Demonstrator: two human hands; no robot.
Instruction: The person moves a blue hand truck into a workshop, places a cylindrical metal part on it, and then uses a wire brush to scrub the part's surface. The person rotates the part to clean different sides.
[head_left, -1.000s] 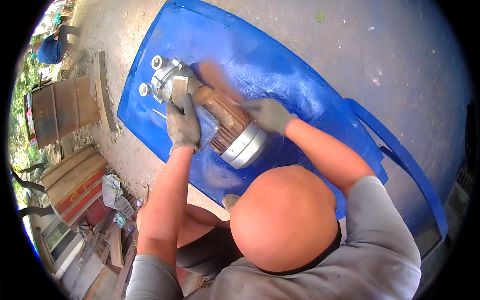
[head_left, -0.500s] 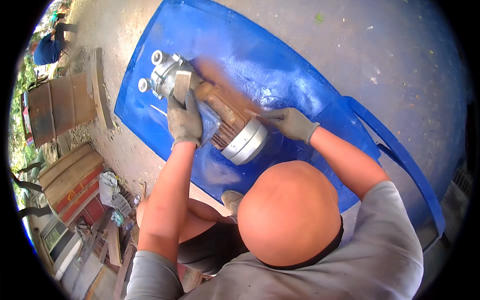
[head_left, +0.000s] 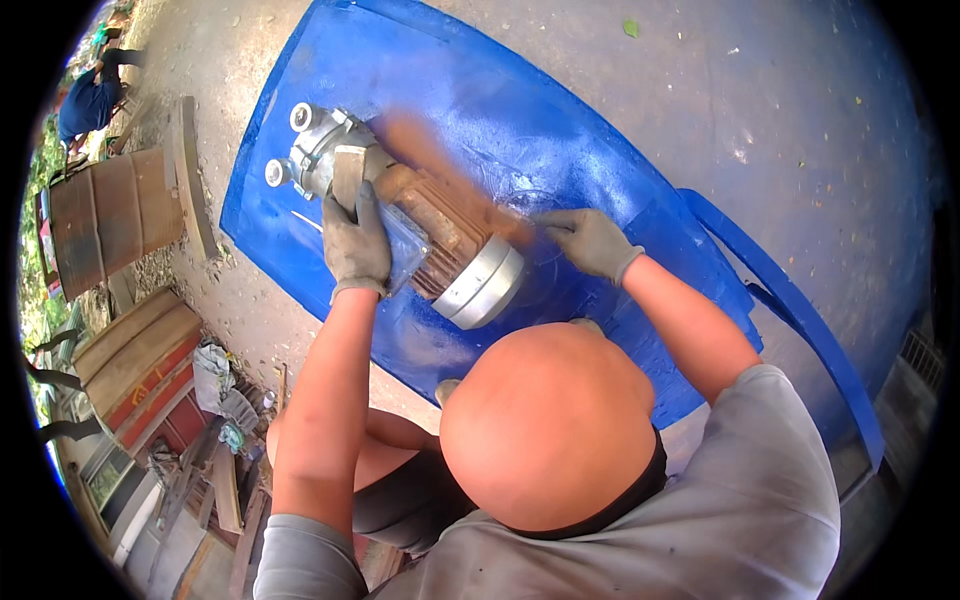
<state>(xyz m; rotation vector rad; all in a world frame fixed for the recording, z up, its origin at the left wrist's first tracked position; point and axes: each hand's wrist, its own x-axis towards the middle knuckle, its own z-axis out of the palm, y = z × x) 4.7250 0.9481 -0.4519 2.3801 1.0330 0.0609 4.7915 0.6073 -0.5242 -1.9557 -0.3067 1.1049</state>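
Head view shows both hands in grey-brown gloves over a motor [head_left: 455,235] that lies aslant on a blue panel [head_left: 640,190]. The motor's finned middle is rusty brown; its lower right end is a bright silver cap [head_left: 482,285], and its upper left end is a silver housing [head_left: 328,155] with two round ports standing out toward the left. The left hand [head_left: 358,248] rests along the motor's near side, thumb and fingers set about the lower end of a tan block [head_left: 349,172]; whether they grip it or only press beside it, I cannot tell. A bluish flat piece [head_left: 407,248] sits between that hand and the fins. The right hand [head_left: 592,243] is just right of the motor, with the index finger stretched toward the fins and the other fingers curled; whether it holds anything thin is too blurred to tell. Reddish-brown dust [head_left: 425,140] coats the panel along the motor's far side. A pale stick [head_left: 306,221] lies to the left below the ports. At far left are a brown sheet [head_left: 118,220], a plank [head_left: 188,175] and stacked boards [head_left: 135,345]; beyond, a person [head_left: 85,105] in dark blue.
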